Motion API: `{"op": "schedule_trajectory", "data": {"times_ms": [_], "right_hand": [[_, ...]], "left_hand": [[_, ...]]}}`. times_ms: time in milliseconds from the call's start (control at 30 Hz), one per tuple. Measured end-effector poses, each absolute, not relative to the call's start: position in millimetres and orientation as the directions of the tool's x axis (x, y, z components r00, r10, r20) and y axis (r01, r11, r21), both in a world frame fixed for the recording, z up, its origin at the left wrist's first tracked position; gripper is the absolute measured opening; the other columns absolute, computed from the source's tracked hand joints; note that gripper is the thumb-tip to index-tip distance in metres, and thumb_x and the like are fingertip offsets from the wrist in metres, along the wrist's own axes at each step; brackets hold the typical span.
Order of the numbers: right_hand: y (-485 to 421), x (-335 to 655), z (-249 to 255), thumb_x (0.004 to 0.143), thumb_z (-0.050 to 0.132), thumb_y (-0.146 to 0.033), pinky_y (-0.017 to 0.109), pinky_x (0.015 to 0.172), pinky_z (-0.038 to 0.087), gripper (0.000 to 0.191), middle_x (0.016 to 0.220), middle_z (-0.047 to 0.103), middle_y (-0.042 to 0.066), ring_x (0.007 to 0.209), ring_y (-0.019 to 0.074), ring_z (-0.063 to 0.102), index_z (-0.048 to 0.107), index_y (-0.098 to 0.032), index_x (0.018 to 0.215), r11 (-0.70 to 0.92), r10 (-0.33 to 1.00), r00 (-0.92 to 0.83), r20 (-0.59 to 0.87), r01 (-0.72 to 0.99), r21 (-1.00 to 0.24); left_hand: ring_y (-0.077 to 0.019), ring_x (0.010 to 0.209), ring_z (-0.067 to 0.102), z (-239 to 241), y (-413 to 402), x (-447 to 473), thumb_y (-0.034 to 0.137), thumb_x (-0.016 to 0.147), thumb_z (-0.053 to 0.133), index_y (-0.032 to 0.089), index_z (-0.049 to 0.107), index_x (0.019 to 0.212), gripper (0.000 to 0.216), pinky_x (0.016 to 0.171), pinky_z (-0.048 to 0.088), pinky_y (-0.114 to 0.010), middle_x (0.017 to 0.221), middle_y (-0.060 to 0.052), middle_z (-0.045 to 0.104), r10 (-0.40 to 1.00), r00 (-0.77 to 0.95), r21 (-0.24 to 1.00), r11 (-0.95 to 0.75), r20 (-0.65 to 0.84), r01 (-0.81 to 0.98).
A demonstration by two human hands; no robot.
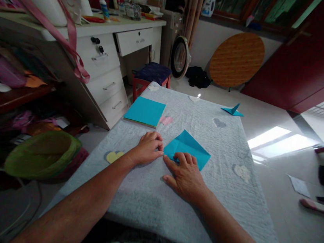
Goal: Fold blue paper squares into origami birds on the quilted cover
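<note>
A blue sheet of origami paper [190, 146], partly folded and with creases showing, lies on the cloth-covered table in front of me. My left hand [150, 147] is at its left corner, fingers curled and thumb and fingertips pinched by the paper's edge. My right hand [183, 175] rests on the near side of the sheet, fingers stretched out and pressing it down. A stack of blue square paper [145, 111] lies beyond my left hand. At the far right corner of the table sits a small folded blue paper figure [233, 110] with one point sticking up.
The table wears a grey cloth [216, 211] with heart patches. A stool [151, 75] stands past its far edge, beside a white desk [104, 63] with drawers. On the left floor is a bin [42, 154] with a green liner. A round wooden board [237, 59] leans on the wall.
</note>
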State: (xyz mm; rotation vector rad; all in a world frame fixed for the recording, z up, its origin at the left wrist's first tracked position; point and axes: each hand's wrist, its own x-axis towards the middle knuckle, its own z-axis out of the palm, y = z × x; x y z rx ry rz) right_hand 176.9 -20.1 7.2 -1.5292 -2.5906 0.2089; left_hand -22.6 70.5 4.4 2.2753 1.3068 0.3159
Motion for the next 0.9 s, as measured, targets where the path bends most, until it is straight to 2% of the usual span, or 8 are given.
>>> {"op": "schedule_trajectory", "data": {"times_ms": [300,900], "right_hand": [[-17.5,172.7,5.6,0.093,0.038,-0.070,0.044,0.090,0.033,0.061,0.119,0.054,0.010,0.105,0.0298,0.045,0.049,-0.036,0.144,0.460,0.888,-0.457,0.055,0.874,-0.158],[-10.4,171.1,11.7,0.090,0.039,-0.074,0.043,0.083,0.032,0.064,0.114,0.055,0.011,0.101,0.0309,0.045,0.050,-0.038,0.142,0.485,0.874,-0.486,0.023,0.866,-0.119]], "left_hand": [[-0.0262,0.112,0.049,3.6,70.7,-24.1,0.020,0.078,0.058,0.020,0.062,0.076,0.005,0.101,0.039,-0.043,0.113,-0.006,0.056,0.855,0.516,0.502,-0.427,-0.046,0.752],[-0.0264,0.110,0.051,4.0,77.0,-29.9,0.018,0.079,0.056,0.021,0.065,0.083,0.010,0.102,0.041,-0.043,0.106,-0.006,0.058,0.891,0.454,0.531,-0.373,-0.025,0.761]]}}
